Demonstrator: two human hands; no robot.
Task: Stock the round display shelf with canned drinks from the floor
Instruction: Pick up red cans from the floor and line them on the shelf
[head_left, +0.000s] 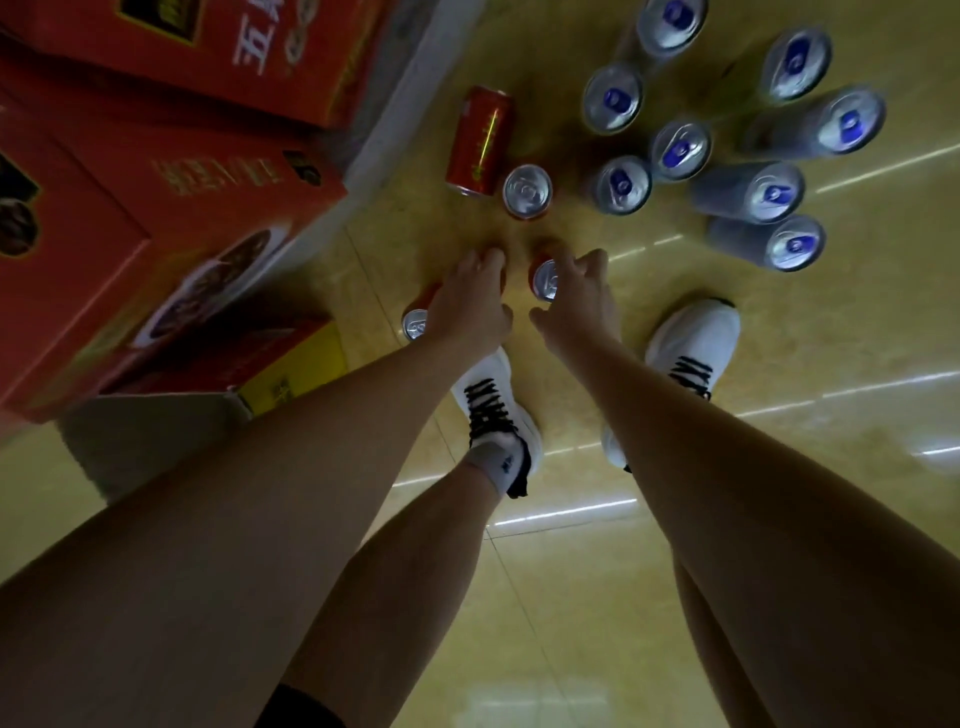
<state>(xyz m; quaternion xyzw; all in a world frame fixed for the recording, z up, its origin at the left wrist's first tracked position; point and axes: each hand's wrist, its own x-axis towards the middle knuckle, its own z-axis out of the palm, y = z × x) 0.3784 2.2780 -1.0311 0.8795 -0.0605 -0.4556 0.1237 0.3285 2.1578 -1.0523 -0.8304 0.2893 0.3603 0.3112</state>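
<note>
Both my arms reach down to the tan floor. My left hand (470, 306) curls over a tilted red can (417, 321); only the can's silver top and a strip of red show at the hand's left edge. My right hand (576, 299) grips a second red can (543, 280), fingers on its far side and thumb on its near side. Just beyond stand an upright red can (527, 191) and another red can (480, 140) lying on its side. Several silver cans with blue tabs (675, 148) stand to the right. No round shelf is in view.
Red cartons (171, 218) are stacked on a pale platform (395, 119) at the left, close to my left arm. My white shoes (498, 410) (691, 348) stand just behind the hands. Glossy floor stretches to the right and toward me.
</note>
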